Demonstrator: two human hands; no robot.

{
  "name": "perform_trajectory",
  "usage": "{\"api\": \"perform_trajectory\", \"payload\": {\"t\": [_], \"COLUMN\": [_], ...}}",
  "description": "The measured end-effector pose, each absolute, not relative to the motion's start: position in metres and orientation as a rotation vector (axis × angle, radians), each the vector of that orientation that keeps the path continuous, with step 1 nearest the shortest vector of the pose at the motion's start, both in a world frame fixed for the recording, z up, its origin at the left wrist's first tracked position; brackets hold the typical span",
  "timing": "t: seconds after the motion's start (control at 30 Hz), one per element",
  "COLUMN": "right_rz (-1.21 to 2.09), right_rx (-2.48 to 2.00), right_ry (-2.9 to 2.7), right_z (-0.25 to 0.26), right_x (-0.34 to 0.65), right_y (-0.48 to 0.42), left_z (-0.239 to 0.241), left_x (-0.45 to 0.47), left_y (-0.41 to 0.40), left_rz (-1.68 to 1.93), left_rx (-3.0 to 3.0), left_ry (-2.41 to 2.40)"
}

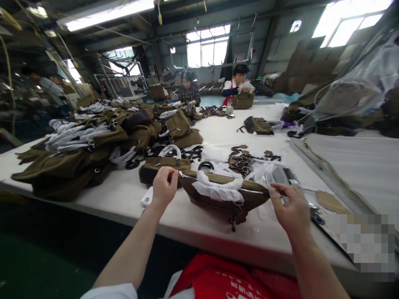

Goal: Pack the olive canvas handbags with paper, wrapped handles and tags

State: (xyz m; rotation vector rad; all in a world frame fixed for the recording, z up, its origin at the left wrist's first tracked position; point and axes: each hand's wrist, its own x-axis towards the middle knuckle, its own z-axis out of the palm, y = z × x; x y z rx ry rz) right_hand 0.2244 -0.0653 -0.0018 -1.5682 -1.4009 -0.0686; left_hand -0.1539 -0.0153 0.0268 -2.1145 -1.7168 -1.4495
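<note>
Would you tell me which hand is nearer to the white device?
Left. The left hand is close beside the white device; the right hand is farther away, at the opposite end of the held bag.

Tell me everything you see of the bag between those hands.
The bag is olive-brown, seemingly fabric, with a silvery zip along its top, white-wrapped handles and a brown charm hanging in front. The left hand pinches one top corner, the right hand the other. It is over the white table; whether its base rests there is unclear.
</note>
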Motion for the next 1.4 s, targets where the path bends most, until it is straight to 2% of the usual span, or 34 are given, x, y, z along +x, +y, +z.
{"api": "perform_trajectory", "payload": {"t": [0.1,0.3,0.47,0.63,0.83,0.97,1.13,1.3,1.4], "right_rz": [-0.286,-0.094,-0.073,0.237,0.406,0.503,0.568,0.258,0.146], "right_rx": [-1.393,-1.268,-1.272,-1.09,-0.98,-1.011,-0.972,-1.077,-1.178], "right_ry": [-1.448,-1.676,-1.723,-1.916,-2.029,-1.965,-1.846,-1.453,-1.039], "right_z": [0.009,0.009,0.02,0.053,0.068,0.068,0.065,0.055,0.038], "right_x": [0.211,0.184,0.18,0.17,0.151,0.147,0.154,0.188,0.229], "right_y": [-0.082,-0.104,-0.097,-0.093,-0.095,-0.087,-0.085,-0.096,-0.098], "left_z": [0.028,0.013,0.035,0.074,0.109,0.127,0.119,0.108,0.107], "left_x": [-0.134,-0.102,-0.096,-0.082,-0.073,-0.069,-0.054,-0.055,-0.064], "left_y": [-0.039,-0.072,-0.079,-0.075,-0.051,-0.046,-0.043,-0.029,-0.019], "left_rz": [-1.687,-1.738,-1.698,-1.275,-0.942,-0.928,-1.443,-2.327,-2.678], "left_rx": [-2.053,-2.166,-2.434,-2.732,-3.295,-3.738,-3.532,-2.751,-2.375], "left_ry": [-1.566,-1.316,-1.117,-0.898,-1.223,-1.411,-1.684,-1.994,-2.009]}}
